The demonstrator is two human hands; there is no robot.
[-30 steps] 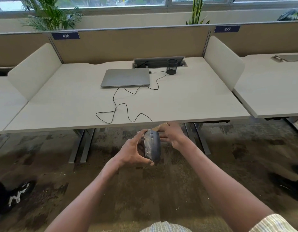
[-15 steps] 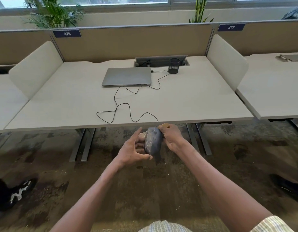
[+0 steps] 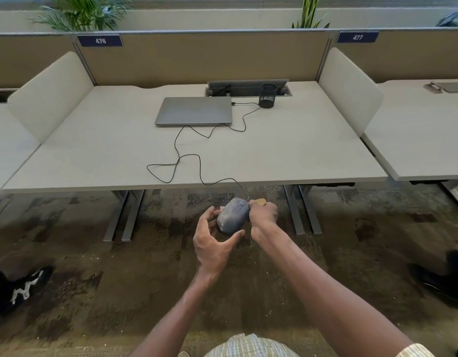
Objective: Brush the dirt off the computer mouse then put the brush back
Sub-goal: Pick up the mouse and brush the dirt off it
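The mouse (image 3: 233,215) is held in the air in front of the desk (image 3: 287,155), below its front edge and above the carpet (image 3: 99,274). It is dark grey, dusted with pale powder, and tilted with its nose up toward the desk. Its black cable (image 3: 186,161) runs from the nose up over the desk edge, loops across the desk top and reaches the closed laptop (image 3: 194,110), which lies toward the back of the desk.

The left hand (image 3: 215,243) cups the mouse from below and from the left, fingers spread and curled around its body, the thumb lying under its near end. The right hand (image 3: 264,219) sits against the right side of the mouse, closed in a fist around the brush (image 3: 258,202); only the tan wooden end of the handle shows above the knuckles, just beside the mouse's nose. A small pale tip shows at the far left edge of the mouse, but whether it is bristles cannot be told.

A black mesh cup (image 3: 268,96) stands at the back of the desk, just right of the laptop, in front of the open cable hatch (image 3: 248,86). Padded side screens rise at the left and right ends of the desk, and a tan partition (image 3: 197,57) stands behind it with number tags 476 and 477. Plants (image 3: 81,14) stand behind the partition. A dark shoe (image 3: 21,287) lies on the carpet far to the left of the desk.
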